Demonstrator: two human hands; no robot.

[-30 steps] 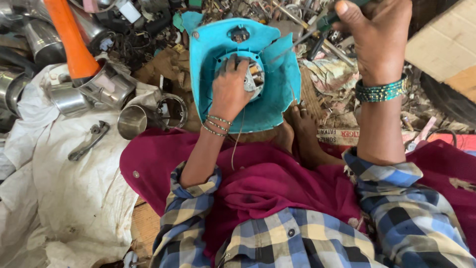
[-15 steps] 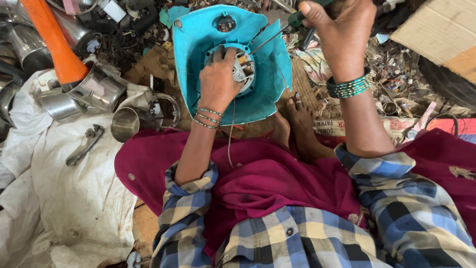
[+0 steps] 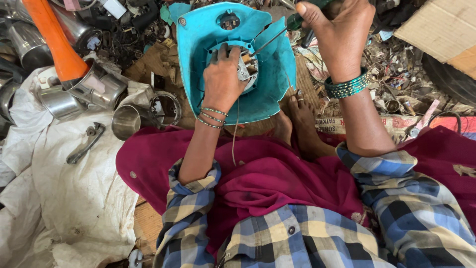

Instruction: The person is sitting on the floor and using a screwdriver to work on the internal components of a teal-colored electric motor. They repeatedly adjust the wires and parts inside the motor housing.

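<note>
The left hand [image 3: 221, 79] is lying palm-down over the middle of a turquoise plastic housing [image 3: 198, 54], its fingers curling together around the round motor unit [image 3: 246, 67] seated in the housing's central opening, the wrist bending slightly and wearing thin bangles. The right hand [image 3: 337, 37] is raised at the upper right, its fingers clamping tightly around the green handle of a screwdriver [image 3: 277, 33], whose shaft is slanting down and to the left so that its tip is reaching the motor unit just beside the left fingertips. A stack of green bangles [image 3: 347, 85] is circling the right wrist. The housing is sitting on the ground in front of the person's bare feet [image 3: 300, 126], tilting up toward the camera, with a round boss near its top edge and a broad curved skirt at the bottom. Steel cups [image 3: 126, 119] and an orange cone [image 3: 54, 42] are lying to the left on a white sack [image 3: 59, 198].
</note>
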